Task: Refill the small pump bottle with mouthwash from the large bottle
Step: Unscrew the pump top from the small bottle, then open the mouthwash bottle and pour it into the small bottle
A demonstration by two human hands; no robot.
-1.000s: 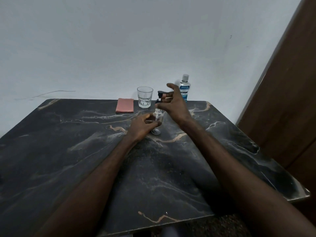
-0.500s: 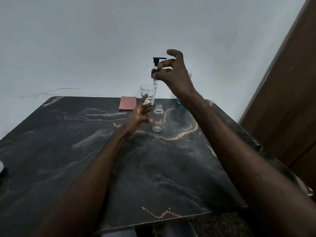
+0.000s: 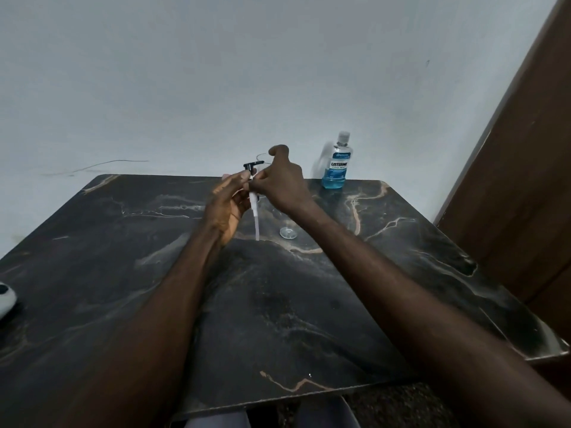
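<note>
Both hands are meeting at centre frame over the dark marble table (image 3: 309,304); the right hand (image 3: 282,183) is pinching the black pump head (image 3: 252,166) with its tube dangling down, and the left hand (image 3: 228,202) is closing fingertips on the same pump from the left; the small pump bottle (image 3: 288,231), open and clear, is standing just right of the tube, mostly hidden behind the right wrist; the large bottle (image 3: 336,163) of blue mouthwash is waiting upright at the table's far edge, right of centre.
</note>
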